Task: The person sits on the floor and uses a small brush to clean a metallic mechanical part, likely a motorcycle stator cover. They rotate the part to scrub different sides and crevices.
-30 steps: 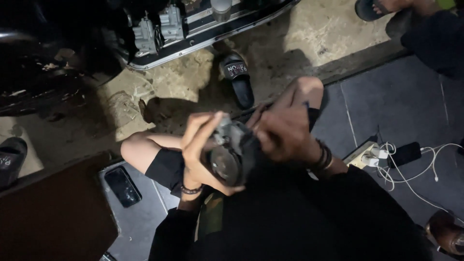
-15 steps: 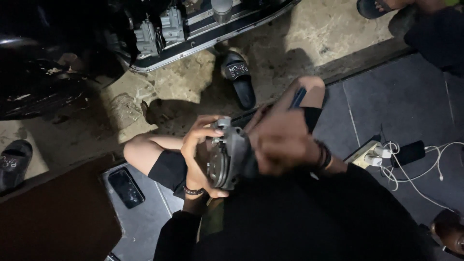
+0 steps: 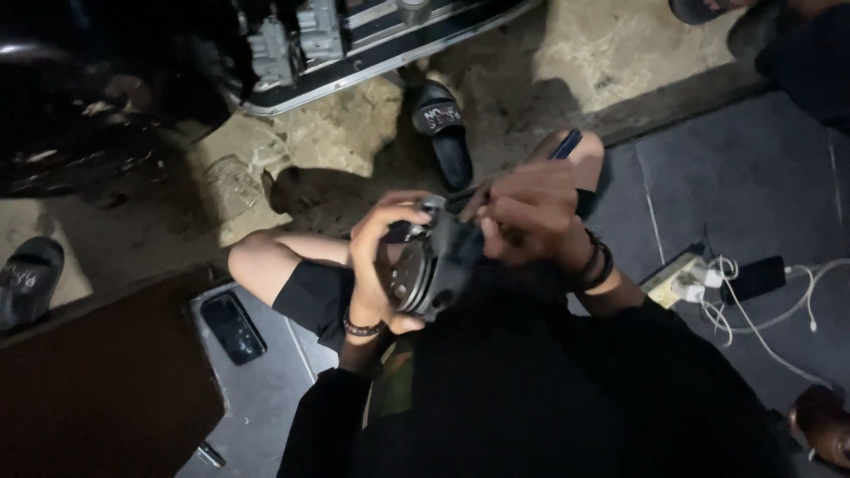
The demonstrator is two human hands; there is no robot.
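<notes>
Phone lying face-up on the grey floor slab near its left edge, then the left hand, fingers curled around the rim of a round metal engine part held over the lap, its circular face turned toward that hand. Right hand, touching the part's right side, pinches a slim dark tool whose long axis slants up and rightward; power strip lies further right.

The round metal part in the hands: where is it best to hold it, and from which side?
Probably by its outer rim, from the left, as the left hand wraps the round metal part. Its circular face tilts left, and the right hand works its other side with a blue-handled tool.
</notes>
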